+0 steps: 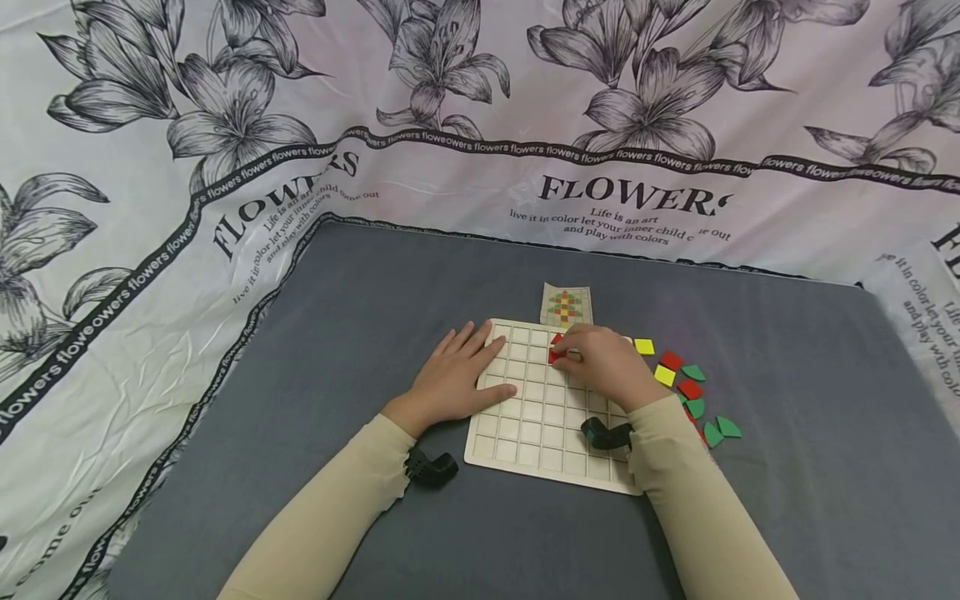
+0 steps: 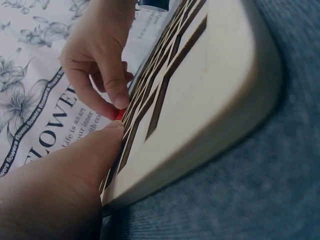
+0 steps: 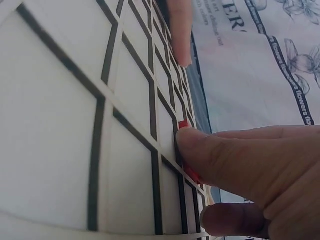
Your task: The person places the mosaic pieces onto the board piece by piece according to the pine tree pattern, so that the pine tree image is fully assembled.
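Observation:
A pale wooden grid board (image 1: 530, 412) with square recesses lies on the grey cloth. My left hand (image 1: 452, 382) rests on its left edge, fingers spread and fairly straight, the thumb reaching over the squares. Toward the board's far side, my right hand (image 1: 611, 364) pinches a small red tile (image 1: 553, 356) between thumb and fingers, right at the grid. More red (image 1: 557, 338) shows just beyond those fingertips. In the right wrist view, red (image 3: 183, 123) also peeks out past the thumb tip; the fingers hide much of it.
Beyond the board lies a small pattern card (image 1: 566, 305) with a red, yellow and green design. On the right are scattered yellow tiles (image 1: 664, 375), red tiles (image 1: 671, 360) and green rounded tiles (image 1: 727, 427), some hidden behind the right forearm. A flower-printed cloth (image 1: 450, 179) borders the table.

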`<state>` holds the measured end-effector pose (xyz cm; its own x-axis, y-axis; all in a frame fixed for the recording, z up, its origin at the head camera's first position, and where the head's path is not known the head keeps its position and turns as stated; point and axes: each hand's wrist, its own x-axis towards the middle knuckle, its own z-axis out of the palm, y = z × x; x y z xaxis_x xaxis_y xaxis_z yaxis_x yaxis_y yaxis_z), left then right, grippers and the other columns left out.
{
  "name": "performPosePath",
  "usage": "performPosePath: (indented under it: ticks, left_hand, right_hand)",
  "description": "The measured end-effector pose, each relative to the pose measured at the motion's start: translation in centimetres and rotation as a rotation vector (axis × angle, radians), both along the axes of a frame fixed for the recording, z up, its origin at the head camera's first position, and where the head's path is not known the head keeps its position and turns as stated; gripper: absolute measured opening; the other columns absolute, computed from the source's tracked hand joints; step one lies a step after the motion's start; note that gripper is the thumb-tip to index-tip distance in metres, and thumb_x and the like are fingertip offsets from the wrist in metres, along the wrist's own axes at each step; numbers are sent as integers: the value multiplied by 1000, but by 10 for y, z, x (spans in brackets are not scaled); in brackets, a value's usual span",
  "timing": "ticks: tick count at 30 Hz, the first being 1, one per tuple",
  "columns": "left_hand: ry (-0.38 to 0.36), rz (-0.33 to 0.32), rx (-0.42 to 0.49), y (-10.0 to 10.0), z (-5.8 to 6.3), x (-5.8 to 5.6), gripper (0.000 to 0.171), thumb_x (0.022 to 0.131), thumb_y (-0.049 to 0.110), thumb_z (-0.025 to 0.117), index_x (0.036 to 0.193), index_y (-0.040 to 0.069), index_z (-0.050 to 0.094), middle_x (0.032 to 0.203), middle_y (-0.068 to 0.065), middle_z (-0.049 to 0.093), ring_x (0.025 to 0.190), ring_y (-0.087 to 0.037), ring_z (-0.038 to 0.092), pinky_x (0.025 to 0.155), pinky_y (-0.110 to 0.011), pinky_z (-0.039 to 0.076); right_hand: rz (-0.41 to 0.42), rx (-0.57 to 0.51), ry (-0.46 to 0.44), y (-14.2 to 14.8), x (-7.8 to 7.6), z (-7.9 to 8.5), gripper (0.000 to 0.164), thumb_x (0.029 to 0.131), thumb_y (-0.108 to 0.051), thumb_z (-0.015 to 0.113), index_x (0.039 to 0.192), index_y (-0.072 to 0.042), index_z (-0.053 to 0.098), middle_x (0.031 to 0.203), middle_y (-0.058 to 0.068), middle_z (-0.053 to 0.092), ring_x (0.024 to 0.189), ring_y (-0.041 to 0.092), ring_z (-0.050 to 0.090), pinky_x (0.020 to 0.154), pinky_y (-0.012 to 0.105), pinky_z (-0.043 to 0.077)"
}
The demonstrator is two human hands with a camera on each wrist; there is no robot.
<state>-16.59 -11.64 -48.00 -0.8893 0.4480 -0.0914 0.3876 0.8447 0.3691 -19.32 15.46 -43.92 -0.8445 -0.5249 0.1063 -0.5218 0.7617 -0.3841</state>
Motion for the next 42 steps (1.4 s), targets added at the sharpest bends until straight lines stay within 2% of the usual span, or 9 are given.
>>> performPosePath:
  ticks: [7,13,14,16,18,21,23,34,42]
  left_hand:
    - [12,2,-5,0,0,-1,88,100,75,47,169,27,23,177,2,4,164,-24,0,132,-46,-1]
    - [15,-2,-2,-1,0,-1,88,100,75,47,169,27,24,177,1,5,164,-25,1,132,-47,0]
    - [15,-3,-2,-1,0,-1,88,100,75,47,169,26,24,177,1,5,164,-25,1,132,-47,0]
    - [14,-4,3,-1,0,0,87,100,74,47,169,26,24,177,1,6,164,-25,1,132,-47,0]
    - [13,-5,3,-1,0,0,87,100,75,47,169,27,24,177,1,5,164,-25,1,132,-47,0]
    - [13,-4,2,-1,0,0,87,100,75,46,169,27,24,177,1,5,164,-25,1,132,-47,0]
    - [12,-4,-2,-1,0,0,87,100,75,46,169,27,24,177,1,5,164,-25,1,132,-47,0]
    - [5,-7,-9,1,2,1,88,100,75,47,169,26,24,177,0,6,164,-25,1,132,-47,0]
    - [-2,-2,3,1,2,1,87,101,74,47,169,26,24,177,1,5,164,-25,0,132,-47,-1]
  right_hand:
    - [-4,4,9,1,0,2,17,90,-18,86,105,-11,84,107,5,76,95,25,71,83,45,62]
    - [-56,2,-10,2,-2,1,43,93,-31,82,129,-8,75,141,16,64,127,36,64,101,56,56]
    - [-60,6,-12,2,-3,0,45,94,-32,81,131,-8,74,144,16,62,128,37,64,101,57,55]
    - [-58,18,-14,2,-3,-1,47,95,-34,80,133,-7,73,144,17,60,119,35,68,98,56,57]
    - [-50,38,-18,2,-2,-2,47,96,-35,78,134,-7,73,139,15,61,100,28,72,91,50,60]
    - [-34,74,-22,2,-1,-4,49,97,-35,77,135,-5,72,132,12,60,75,15,65,79,42,61]
    - [-29,94,-25,2,1,-5,51,98,-35,77,138,-5,70,130,10,60,68,11,60,74,39,59]
    - [-1,94,26,3,7,-8,46,98,-32,77,134,-2,72,126,12,63,74,14,63,74,40,60]
    - [-10,78,15,3,8,-7,45,96,-31,79,132,-5,73,122,11,64,83,19,65,77,40,60]
